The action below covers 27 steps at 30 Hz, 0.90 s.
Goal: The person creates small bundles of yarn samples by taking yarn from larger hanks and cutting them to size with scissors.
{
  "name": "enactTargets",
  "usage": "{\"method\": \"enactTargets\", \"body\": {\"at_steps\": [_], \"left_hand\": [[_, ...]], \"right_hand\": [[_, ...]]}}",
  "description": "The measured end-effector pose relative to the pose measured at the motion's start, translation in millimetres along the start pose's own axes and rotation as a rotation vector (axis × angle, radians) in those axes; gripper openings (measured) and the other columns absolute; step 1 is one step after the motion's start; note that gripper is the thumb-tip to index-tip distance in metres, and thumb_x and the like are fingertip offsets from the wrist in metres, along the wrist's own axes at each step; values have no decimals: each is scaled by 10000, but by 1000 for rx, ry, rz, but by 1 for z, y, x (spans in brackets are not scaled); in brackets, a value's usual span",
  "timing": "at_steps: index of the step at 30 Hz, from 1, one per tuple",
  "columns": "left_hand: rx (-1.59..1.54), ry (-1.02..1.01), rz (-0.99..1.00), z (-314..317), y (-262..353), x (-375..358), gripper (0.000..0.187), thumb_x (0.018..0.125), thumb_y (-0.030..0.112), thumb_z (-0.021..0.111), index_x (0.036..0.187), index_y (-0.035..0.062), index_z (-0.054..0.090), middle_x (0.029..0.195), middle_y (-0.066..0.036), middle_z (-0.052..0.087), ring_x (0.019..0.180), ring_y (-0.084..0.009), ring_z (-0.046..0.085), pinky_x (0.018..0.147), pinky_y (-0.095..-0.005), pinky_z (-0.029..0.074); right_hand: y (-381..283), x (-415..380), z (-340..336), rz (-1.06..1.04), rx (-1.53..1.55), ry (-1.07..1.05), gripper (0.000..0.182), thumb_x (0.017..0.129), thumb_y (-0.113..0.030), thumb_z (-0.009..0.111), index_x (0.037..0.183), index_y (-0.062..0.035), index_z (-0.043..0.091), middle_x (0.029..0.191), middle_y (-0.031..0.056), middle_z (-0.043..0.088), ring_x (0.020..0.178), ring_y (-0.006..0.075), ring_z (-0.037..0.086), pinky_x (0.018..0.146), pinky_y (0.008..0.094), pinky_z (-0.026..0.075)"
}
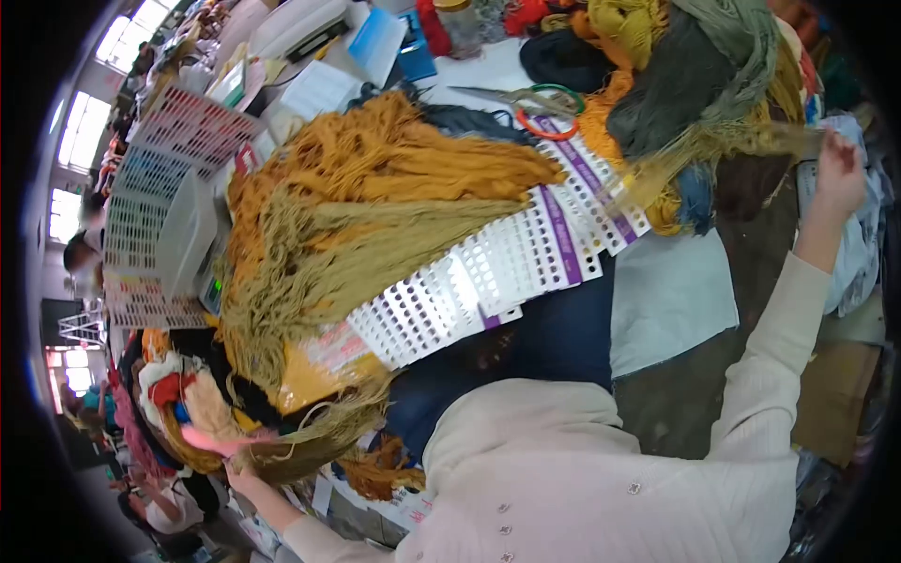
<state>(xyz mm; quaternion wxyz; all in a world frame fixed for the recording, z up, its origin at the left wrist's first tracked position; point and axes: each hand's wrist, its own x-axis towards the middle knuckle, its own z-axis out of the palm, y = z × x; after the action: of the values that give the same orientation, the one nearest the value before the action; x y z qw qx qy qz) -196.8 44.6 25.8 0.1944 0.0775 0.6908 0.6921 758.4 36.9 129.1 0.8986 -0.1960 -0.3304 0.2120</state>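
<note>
At the lower left my left hand point(246, 477) is closed on a hank of olive-brown yarn point(324, 439) that hangs beside the table edge. Far out to the right, my right hand point(838, 176) is raised and closed on the end of blurred olive-yellow yarn strands point(699, 155), which stretch leftward over the table. Between my hands lie a large bundle of orange-brown yarn point(375, 150) and a khaki yarn bundle point(375, 249). Their ends rest beside white punched cards point(516, 253) with purple strips.
Scissors point(535, 105) with orange and green handles lie behind the cards. Grey-green yarn point(680, 94) is heaped at the back right. White plastic baskets point(174, 178) stand at the left. A white sheet point(674, 300) lies near my lap. Another person point(169, 502) sits at the lower left.
</note>
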Motion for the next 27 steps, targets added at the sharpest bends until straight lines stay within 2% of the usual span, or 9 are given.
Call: {"method": "enactTargets", "body": {"at_steps": [4, 6, 7, 9, 10, 13, 18, 25, 27], "left_hand": [[171, -642, 100, 90, -35, -46, 388, 827, 91, 311, 1180, -70, 314, 902, -125, 537, 610, -89, 497, 523, -164, 433], [-794, -884, -1099, 171, -50, -127, 190, 853, 89, 387, 996, -10, 463, 555, 44, 416, 464, -55, 412, 407, -182, 355], [-629, -1146, -1053, 207, -57, -167, 127, 851, 75, 380, 888, 9, 482, 538, 41, 404, 444, -42, 405, 396, -177, 366], [4, -1044, -745, 261, -44, -271, 193, 777, 84, 498, 953, 4, 502, 703, -44, 553, 564, -85, 532, 435, -172, 424], [57, -1038, -918, 277, -43, -307, 223, 767, 85, 516, 974, 2, 504, 782, -74, 571, 592, -97, 543, 472, -182, 446], [353, -1566, -779, 310, -71, -382, 276, 794, 53, 458, 1050, -47, 465, 977, -118, 548, 756, -153, 559, 589, -218, 459], [580, -1395, -698, 337, -135, -444, 78, 790, 88, 520, 800, 11, 527, 674, -59, 539, 598, -121, 548, 481, -208, 429], [904, -1602, -353, 326, -128, -415, 83, 780, 77, 528, 756, -1, 539, 624, -42, 516, 511, -100, 487, 472, -234, 423], [759, -1453, -497, 324, -115, -422, 84, 777, 77, 535, 763, -6, 537, 624, -41, 513, 499, -103, 480, 459, -230, 411]], "right_hand": [[98, -81, 135, 266, -153, -305, 154, 785, -40, 395, 810, 45, 521, 799, 114, 529, 753, 185, 488, 718, 275, 389], [163, -128, 142, 429, -758, -264, 129, 766, -92, 466, 791, 0, 552, 721, 51, 544, 673, 108, 495, 635, 220, 397], [189, -149, 135, 611, -643, -266, 88, 737, -70, 510, 769, -7, 562, 673, 18, 536, 626, 87, 486, 603, 210, 392], [231, -179, 107, 765, -787, -359, 85, 696, -76, 564, 687, 7, 583, 636, 11, 540, 601, 89, 491, 554, 225, 390], [241, -193, 100, 794, -850, -387, 99, 681, -89, 580, 661, 8, 587, 624, 23, 547, 586, 107, 500, 536, 236, 390], [255, -217, 79, 480, -1087, -464, 84, 639, -79, 592, 660, 1, 580, 626, 106, 541, 567, 201, 518, 529, 284, 397], [248, -234, 86, 342, -1167, -558, 67, 617, -38, 565, 676, -15, 543, 680, 91, 500, 646, 240, 492, 574, 314, 393], [248, -231, 82, 278, -1199, -706, 88, 624, -40, 547, 709, -18, 547, 686, 99, 479, 707, 269, 477, 632, 342, 391], [248, -243, 92, 228, -1180, -849, 204, 630, -114, 575, 796, -5, 529, 769, 110, 467, 754, 278, 454, 664, 352, 369]]}}
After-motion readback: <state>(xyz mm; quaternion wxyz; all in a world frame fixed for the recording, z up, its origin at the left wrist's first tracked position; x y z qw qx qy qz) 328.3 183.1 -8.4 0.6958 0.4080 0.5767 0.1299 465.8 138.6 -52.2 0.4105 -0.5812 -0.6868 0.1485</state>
